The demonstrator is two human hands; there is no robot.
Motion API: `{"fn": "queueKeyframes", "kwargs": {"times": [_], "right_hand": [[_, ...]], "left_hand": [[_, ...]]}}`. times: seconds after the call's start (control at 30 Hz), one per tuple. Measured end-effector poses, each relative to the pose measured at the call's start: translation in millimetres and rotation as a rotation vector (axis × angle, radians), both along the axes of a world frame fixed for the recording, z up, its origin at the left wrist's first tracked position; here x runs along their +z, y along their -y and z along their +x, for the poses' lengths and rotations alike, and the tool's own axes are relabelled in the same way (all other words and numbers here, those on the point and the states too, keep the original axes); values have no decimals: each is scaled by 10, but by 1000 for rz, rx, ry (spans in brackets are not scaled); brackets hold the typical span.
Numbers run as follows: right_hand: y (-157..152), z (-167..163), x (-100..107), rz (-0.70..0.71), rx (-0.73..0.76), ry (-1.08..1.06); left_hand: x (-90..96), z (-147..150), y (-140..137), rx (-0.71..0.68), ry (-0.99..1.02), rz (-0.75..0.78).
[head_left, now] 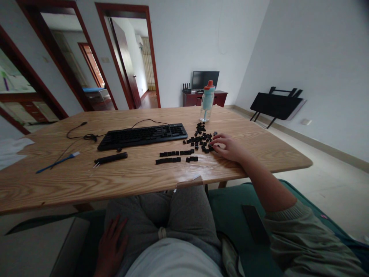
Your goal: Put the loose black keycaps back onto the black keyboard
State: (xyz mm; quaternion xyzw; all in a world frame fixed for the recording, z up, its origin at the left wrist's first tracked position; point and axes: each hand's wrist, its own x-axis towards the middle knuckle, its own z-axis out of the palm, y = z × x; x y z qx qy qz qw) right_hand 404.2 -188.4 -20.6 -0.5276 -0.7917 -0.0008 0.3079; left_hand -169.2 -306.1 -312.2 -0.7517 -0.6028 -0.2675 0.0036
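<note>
Nearest, the left hand (112, 243) lies on the thigh, fingers a little spread, holding nothing that shows. Beyond the near edge of the wooden table (138, 175), small black keys stand in two rows: the lower row (168, 161) and the upper row (169, 154), each with a break toward its right end. To their left lie a thick black rod (112, 157) and a blue brush (57, 163).

The right hand (226, 147) reaches over the table, its fingers bent and thumb close to them, the tips at the edge of the loose pile of keys (203, 137). Whether it pinches one, I cannot tell.

The sorting looks partly done: two short rows are laid out, while a good many keys lie jumbled. Left of the pile is the keyboard (144, 135), too dark to tell which keys it lacks. Behind the pile stands a clear bottle (206, 103); well beyond is a television (205, 80).
</note>
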Motion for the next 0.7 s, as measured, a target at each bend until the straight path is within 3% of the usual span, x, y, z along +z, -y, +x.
{"fn": "queueKeyframes", "kwargs": {"times": [0.33, 0.7], "right_hand": [[-44, -147, -4, -42, -4, 320], [-5, -153, 15, 74, -7, 295]], "left_hand": [[-20, -22, -19, -14, -37, 5], [-34, -47, -27, -29, -27, 7]]}}
